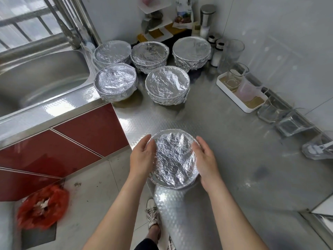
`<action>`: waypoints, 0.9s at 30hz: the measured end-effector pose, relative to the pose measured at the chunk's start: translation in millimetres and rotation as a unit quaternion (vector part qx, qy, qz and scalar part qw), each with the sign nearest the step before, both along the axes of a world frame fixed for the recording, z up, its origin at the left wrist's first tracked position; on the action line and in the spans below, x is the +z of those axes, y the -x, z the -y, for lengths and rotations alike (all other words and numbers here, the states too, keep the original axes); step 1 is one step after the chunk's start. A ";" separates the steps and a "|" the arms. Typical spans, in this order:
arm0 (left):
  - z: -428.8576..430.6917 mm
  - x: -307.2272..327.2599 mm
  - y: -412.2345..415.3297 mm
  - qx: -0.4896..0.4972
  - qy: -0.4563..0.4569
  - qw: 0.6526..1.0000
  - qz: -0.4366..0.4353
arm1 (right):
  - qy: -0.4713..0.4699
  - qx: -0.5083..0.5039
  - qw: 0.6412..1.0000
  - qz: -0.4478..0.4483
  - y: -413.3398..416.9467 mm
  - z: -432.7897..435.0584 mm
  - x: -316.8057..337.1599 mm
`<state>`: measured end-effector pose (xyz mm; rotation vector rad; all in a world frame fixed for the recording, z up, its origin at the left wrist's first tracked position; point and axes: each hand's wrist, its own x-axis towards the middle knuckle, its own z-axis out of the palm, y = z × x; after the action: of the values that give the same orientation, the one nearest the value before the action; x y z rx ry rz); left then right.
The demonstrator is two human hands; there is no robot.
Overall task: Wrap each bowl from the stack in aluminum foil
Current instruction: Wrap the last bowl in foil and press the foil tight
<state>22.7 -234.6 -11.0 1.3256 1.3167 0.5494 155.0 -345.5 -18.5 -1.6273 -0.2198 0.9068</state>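
Silver crinkled foil, red cabinet

Home kitchen; steel sink, countertop

Crinkled, shiny aluminum foil was seen covering the nearest bowl and the five bowls behind it. The countertop was made of bright metal, embossed with a fine pattern. The sink was formed of smooth brushed steel. The cabinet fronts were finished in glossy red, and the tumblers were made of clear glass.
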 end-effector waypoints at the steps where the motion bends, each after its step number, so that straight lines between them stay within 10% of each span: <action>1: -0.8 -1.4 -2.2 0.000 0.002 1.000 0.007 | 0.003 0.002 1.000 -0.006 -4.1 -0.3 0.7; 21: 40.7 -3.0 -15.2 0.088 -0.004 0.996 0.026 | 0.042 0.105 0.993 0.040 -35.8 -10.6 20.2; 27: 48.0 10.6 -2.4 0.086 0.010 0.996 0.033 | 0.056 -0.082 0.991 0.090 -54.7 10.2 21.8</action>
<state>25.1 -282.6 -0.3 1.1739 1.3867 0.6903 209.6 -355.7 3.2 -1.8059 -0.1585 0.6565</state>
